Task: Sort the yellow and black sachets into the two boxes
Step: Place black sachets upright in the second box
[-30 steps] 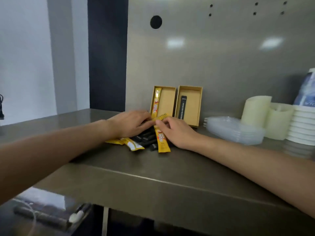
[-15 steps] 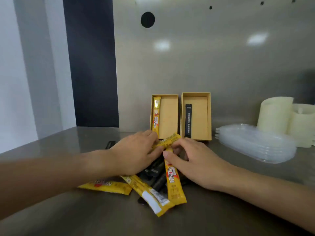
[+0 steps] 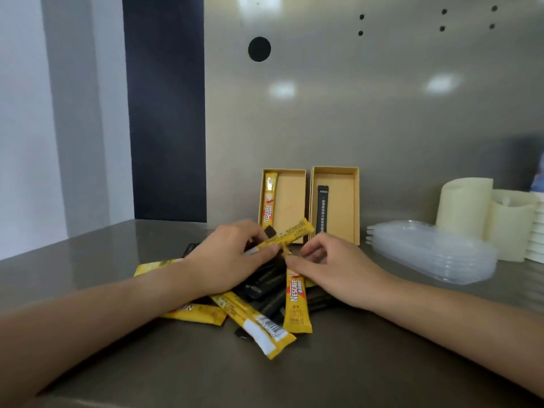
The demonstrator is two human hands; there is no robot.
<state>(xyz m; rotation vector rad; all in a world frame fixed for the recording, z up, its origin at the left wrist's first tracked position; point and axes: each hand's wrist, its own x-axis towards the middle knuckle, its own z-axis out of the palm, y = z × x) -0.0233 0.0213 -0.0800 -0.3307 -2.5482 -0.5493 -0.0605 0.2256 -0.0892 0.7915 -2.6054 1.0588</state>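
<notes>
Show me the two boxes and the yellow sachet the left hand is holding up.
Left box (image 3: 291, 201): head view, on its bare floor.
Right box (image 3: 341, 201): head view, on its bare floor.
Held yellow sachet (image 3: 294, 232): head view, on its free upper end.

Moderately bright, even indoor light from overhead, slightly cool. On the metal wall (image 3: 368, 128), two soft white glare patches above the boxes (image 3: 291, 201) and up to their right, a third cut off at the top edge above them. Dim grey corner far right of the boxes. Dull sheen on the counter (image 3: 382, 363) in front of the boxes, faint soft shadows under the sachets (image 3: 297, 298). Mildly soft focus throughout; forearms (image 3: 88, 325) in front of the boxes smeared and stretched wide toward the bottom corners
</notes>
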